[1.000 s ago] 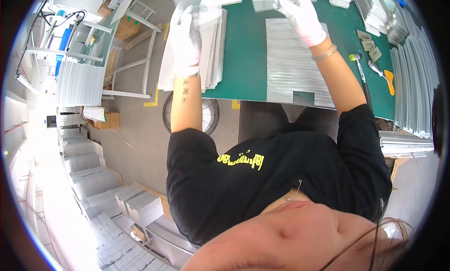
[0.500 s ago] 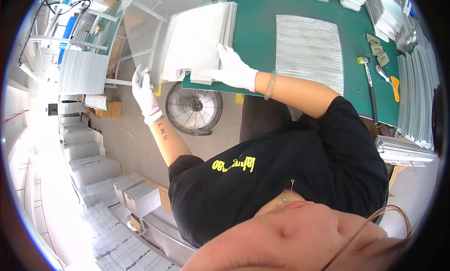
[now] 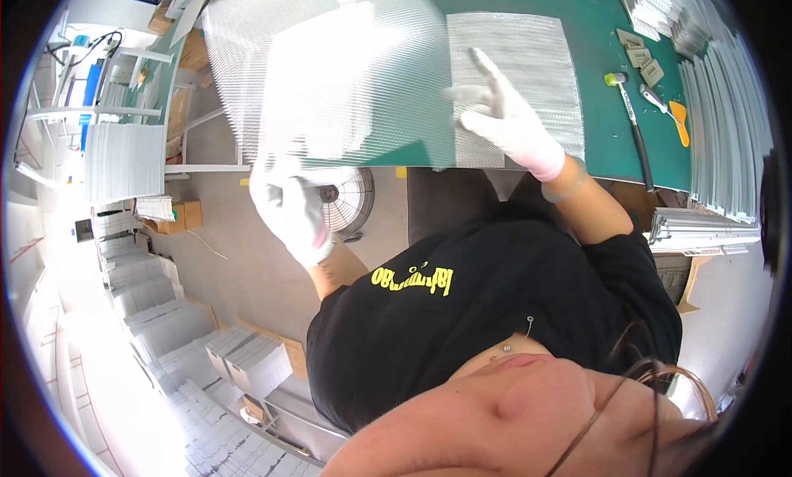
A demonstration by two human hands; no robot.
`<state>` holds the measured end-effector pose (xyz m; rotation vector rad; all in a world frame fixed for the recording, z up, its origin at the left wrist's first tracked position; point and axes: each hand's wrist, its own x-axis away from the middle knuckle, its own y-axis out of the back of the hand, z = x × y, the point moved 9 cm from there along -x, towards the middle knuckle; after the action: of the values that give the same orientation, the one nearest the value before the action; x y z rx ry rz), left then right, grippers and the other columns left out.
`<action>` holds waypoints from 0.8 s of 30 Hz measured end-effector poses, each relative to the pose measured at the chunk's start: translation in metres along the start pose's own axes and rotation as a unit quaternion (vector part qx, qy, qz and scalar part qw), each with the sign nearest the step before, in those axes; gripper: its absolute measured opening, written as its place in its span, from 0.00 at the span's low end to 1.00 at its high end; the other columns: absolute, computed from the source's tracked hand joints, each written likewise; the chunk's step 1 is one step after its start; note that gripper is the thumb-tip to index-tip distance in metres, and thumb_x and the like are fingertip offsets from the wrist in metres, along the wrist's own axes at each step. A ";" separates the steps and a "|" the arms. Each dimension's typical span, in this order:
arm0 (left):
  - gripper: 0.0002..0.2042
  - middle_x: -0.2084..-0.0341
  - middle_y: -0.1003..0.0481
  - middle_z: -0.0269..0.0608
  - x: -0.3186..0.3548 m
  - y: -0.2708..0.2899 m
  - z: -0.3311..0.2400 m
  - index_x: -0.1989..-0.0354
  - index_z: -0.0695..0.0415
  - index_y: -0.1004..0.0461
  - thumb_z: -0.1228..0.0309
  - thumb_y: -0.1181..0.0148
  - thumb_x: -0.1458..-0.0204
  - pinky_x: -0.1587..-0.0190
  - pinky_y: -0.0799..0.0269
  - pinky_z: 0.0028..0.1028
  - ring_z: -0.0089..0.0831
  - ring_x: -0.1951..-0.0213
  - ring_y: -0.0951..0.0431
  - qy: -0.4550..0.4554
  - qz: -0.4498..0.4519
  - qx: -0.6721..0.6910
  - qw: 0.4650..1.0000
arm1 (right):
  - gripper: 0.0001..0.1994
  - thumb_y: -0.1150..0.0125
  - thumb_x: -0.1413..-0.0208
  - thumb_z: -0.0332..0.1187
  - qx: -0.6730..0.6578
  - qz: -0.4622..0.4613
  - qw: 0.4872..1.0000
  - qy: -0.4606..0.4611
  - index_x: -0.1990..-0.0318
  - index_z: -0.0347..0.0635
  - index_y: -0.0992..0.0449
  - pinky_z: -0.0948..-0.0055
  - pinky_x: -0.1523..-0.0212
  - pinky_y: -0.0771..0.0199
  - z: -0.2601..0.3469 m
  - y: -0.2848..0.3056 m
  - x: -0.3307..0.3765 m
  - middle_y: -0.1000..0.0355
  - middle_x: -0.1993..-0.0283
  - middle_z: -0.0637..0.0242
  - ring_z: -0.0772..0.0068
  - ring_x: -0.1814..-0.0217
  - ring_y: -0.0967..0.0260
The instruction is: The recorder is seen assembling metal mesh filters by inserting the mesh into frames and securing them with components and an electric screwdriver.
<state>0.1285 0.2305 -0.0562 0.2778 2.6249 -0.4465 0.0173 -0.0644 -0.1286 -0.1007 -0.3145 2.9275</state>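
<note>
A large translucent mesh sheet (image 3: 239, 73) spans the table's left part, with a pale stack showing through it. At the sheet's near left edge, my left hand (image 3: 289, 205), in a white glove, has its fingers closed on the mesh. My right hand (image 3: 516, 126), gloved too, hovers by the sheet's right side with fingers spread and somewhat blurred; nothing shows in its grasp. Beneath and beyond that hand, a smaller silvery mesh panel (image 3: 553, 81) lies flat on the green table (image 3: 598, 44).
Right of the panel lie a mallet (image 3: 635, 134), a white-handled tool (image 3: 653, 99), an orange scraper (image 3: 679, 124) and small square plates (image 3: 639, 56). Long pale strips (image 3: 726, 130) stack at the table's right edge. A round fan (image 3: 351, 200) stands on the floor below.
The large mesh sheet has come rightward over the pale stack. My right hand has left the stack and moved right; my left hand has shifted right and nearer me, closing on the sheet's edge.
</note>
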 end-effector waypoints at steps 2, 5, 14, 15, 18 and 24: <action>0.20 0.59 0.19 0.46 0.021 -0.024 0.029 0.38 0.57 0.31 0.75 0.39 0.38 0.55 0.22 0.26 0.27 0.62 0.20 0.086 -0.002 -0.109 0.990 | 0.48 0.33 0.40 0.34 -0.007 -0.039 0.999 -0.002 0.21 0.39 0.61 0.69 0.41 0.27 0.007 0.024 0.029 0.28 0.38 0.48 0.73 0.50 0.26; 0.18 0.63 0.19 0.39 0.049 -0.084 0.068 0.44 0.61 0.26 0.75 0.34 0.43 0.60 0.24 0.21 0.22 0.66 0.21 0.092 0.113 -0.201 0.969 | 0.43 0.33 0.43 0.30 0.291 -0.235 0.924 0.076 0.23 0.37 0.51 0.73 0.46 0.25 0.025 0.088 0.076 0.26 0.40 0.54 0.75 0.53 0.25; 0.35 0.63 0.23 0.45 0.102 -0.151 0.138 0.35 0.69 0.34 0.68 0.28 0.51 0.65 0.25 0.27 0.27 0.72 0.25 0.145 0.264 -0.382 0.874 | 0.43 0.30 0.48 0.28 0.477 -0.343 0.809 0.022 0.25 0.40 0.45 0.76 0.71 0.27 0.017 0.140 0.130 0.22 0.59 0.59 0.75 0.77 0.34; 0.36 0.60 0.22 0.52 0.101 -0.153 0.136 0.35 0.71 0.35 0.66 0.28 0.50 0.62 0.24 0.30 0.32 0.71 0.25 0.126 0.267 -0.388 0.873 | 0.43 0.30 0.48 0.28 0.471 -0.347 0.811 0.019 0.25 0.41 0.45 0.75 0.70 0.27 0.016 0.141 0.132 0.22 0.59 0.59 0.75 0.77 0.34; 0.36 0.56 0.22 0.55 0.101 -0.150 0.140 0.35 0.71 0.35 0.65 0.29 0.50 0.60 0.23 0.31 0.35 0.71 0.24 0.148 0.286 -0.414 0.851 | 0.42 0.30 0.47 0.29 0.457 -0.348 0.818 -0.009 0.25 0.41 0.44 0.72 0.68 0.25 0.008 0.139 0.133 0.22 0.57 0.58 0.71 0.74 0.32; 0.35 0.51 0.23 0.59 0.109 -0.150 0.160 0.33 0.69 0.38 0.64 0.32 0.46 0.55 0.22 0.38 0.46 0.63 0.20 0.124 0.311 -0.475 0.814 | 0.38 0.31 0.45 0.35 0.522 -0.331 0.786 -0.023 0.27 0.42 0.42 0.60 0.51 0.21 -0.023 0.141 0.132 0.25 0.46 0.49 0.48 0.51 0.24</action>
<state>0.0586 0.0473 -0.2028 0.8242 2.4207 1.1537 -0.1359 -0.1685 -0.1875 0.2072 1.0518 2.0082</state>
